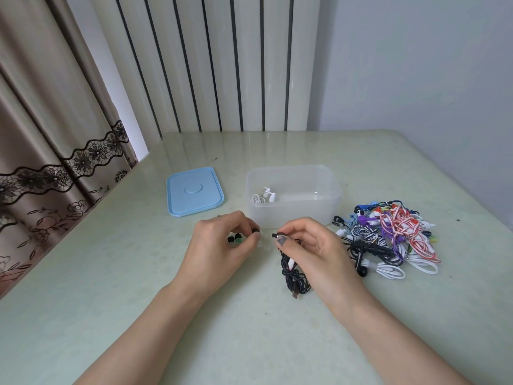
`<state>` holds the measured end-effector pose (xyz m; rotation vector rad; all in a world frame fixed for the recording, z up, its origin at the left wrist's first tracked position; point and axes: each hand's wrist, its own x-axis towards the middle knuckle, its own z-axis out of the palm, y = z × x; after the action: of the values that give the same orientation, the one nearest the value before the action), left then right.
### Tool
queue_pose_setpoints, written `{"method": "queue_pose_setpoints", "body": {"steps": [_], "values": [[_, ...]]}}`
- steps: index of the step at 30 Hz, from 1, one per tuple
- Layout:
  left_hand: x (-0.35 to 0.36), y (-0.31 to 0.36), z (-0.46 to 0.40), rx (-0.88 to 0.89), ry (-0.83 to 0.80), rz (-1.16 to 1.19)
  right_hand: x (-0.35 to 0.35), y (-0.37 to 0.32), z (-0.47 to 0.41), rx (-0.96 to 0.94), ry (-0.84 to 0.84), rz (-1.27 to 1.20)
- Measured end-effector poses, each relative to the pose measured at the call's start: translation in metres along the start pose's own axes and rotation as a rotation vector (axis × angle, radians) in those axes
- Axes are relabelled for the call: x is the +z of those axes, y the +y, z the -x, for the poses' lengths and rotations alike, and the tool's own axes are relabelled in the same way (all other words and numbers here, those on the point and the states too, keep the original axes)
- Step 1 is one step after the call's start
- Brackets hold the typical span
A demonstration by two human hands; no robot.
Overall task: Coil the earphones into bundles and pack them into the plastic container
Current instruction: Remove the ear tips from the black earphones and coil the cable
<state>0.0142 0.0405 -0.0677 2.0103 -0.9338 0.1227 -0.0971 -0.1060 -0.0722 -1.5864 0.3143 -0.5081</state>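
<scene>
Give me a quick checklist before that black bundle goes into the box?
1. Box open, lid off beside it: ok.
2. Room in box, only white earphones inside: ok.
3. Right hand grips black bundle: ok.
4. Bundle coiled and tied: cannot tell; plug hangs loose.
5. Left hand free: not ok, it pinches small dark earpieces.
6. Pile clear of the path: ok.
</scene>
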Motion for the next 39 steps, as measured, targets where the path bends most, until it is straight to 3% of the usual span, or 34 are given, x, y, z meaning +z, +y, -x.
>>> {"method": "queue_pose_setpoints", "body": {"steps": [13,39], "values": [[0.0032,-0.0002,-0.0004,0.213,-0.051,0.081,0.0007,-0.0031,0.0011,0.001,-0.07,-0.113],[0.0038,-0.0039,-0.0022,0.148,-0.048,0.017,0.0004,-0.0011,-0.002,-0.021,-0.081,-0.087]]}}
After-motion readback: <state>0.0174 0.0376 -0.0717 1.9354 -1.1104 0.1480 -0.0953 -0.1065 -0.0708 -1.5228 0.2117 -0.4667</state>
